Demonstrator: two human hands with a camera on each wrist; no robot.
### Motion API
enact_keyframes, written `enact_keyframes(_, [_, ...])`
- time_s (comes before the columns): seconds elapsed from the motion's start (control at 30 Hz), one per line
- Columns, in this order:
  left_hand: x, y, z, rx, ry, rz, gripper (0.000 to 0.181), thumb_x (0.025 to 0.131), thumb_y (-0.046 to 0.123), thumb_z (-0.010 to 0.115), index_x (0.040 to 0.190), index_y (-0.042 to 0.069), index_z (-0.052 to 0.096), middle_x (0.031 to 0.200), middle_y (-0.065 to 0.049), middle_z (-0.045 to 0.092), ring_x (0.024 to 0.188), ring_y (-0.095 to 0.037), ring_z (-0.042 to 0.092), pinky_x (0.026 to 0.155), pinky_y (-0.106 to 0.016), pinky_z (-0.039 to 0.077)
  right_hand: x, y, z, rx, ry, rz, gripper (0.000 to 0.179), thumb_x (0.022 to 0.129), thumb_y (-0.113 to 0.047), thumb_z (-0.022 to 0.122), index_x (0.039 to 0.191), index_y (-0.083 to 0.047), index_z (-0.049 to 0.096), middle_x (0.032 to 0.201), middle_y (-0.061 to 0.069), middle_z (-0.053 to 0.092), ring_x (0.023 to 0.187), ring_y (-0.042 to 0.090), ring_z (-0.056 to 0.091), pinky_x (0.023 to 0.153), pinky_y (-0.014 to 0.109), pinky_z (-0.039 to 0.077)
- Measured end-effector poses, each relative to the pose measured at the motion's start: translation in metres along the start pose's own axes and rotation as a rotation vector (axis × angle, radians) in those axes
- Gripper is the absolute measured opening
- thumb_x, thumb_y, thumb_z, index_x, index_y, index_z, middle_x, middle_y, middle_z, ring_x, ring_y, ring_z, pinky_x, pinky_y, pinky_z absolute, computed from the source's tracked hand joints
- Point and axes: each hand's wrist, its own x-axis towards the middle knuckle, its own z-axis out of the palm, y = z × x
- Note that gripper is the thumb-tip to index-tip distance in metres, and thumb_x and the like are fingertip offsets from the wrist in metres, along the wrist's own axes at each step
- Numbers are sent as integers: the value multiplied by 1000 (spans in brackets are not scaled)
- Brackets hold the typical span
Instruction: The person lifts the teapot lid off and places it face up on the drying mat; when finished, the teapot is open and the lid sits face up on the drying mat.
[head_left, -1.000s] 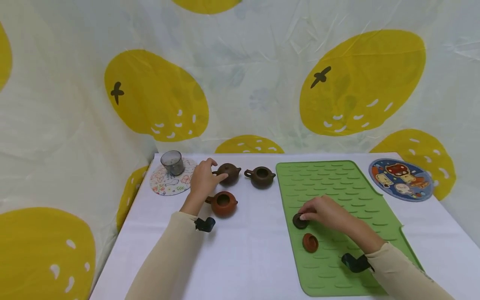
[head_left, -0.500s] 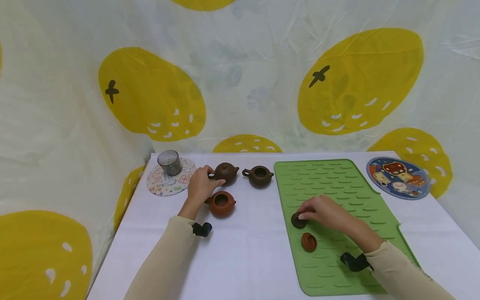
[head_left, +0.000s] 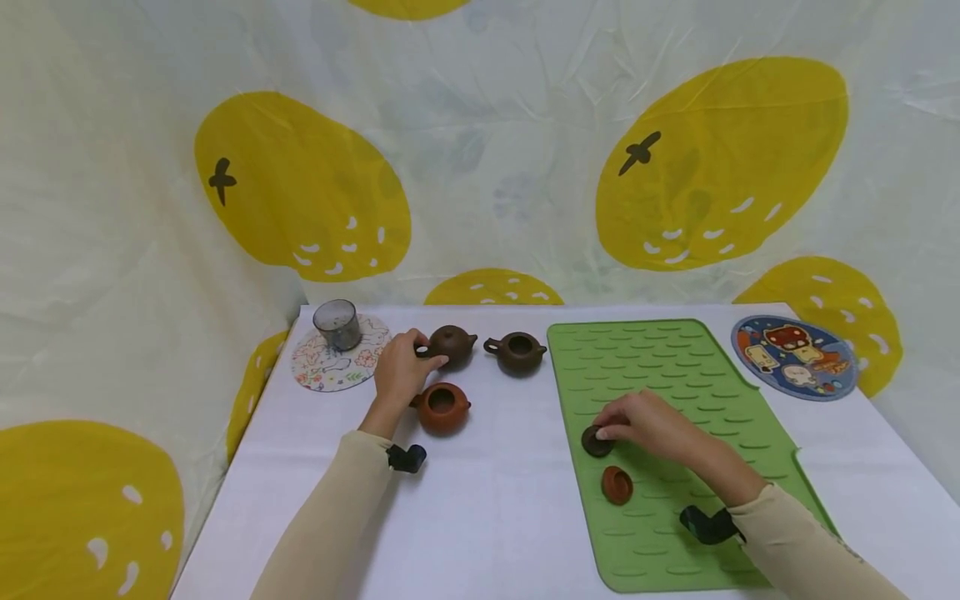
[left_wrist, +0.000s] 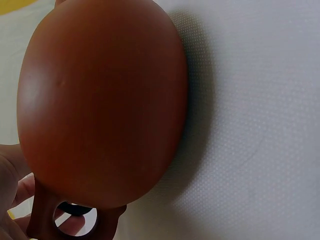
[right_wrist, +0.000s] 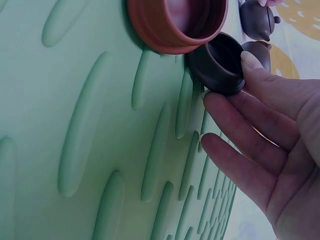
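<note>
With right fingers (right_wrist: 245, 123), pinching dark lid (head_left: 595, 444) on green mat (head_left: 637, 354) (apparently too small for fuller grasp), and with left fingers (head_left: 412, 340), gripping lidded teapot (head_left: 454, 343) on tabletop (head_left: 502, 500) by its handle, presumably for steadiness.

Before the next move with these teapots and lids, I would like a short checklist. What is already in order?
1. Right hand pinches the dark lid: ok.
2. Left hand has a firm hold on the lidded teapot: cannot tell.
3. Open dark teapot has its mouth uncovered: ok.
4. Red teapot has its lid on: not ok, mouth open.
5. Red lid lies right way up: not ok, hollow side shows.
</note>
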Motion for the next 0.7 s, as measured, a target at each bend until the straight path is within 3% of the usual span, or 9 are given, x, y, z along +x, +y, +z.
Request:
enact_keyframes(0.47, [-3, 1, 2, -2, 26, 3, 45, 84, 38, 84, 119, 14, 68, 120, -11, 71, 109, -29, 67, 91, -46, 54, -3, 2, 3, 35, 6, -15, 14, 94, -20, 72, 104, -13, 80, 98, -2, 79, 90, 15, 74, 73, 24, 57])
enact_keyframes(0.7, [-4, 2, 4, 14, 39, -6, 46, 85, 39, 83, 121, 14, 69, 119, -13, 62, 104, -29, 63, 88, -46, 55, -4, 3, 2, 40, 6, -20, 15, 94, -21, 72, 106, -13, 79, 99, -1, 79, 90, 15, 74, 73, 23, 57])
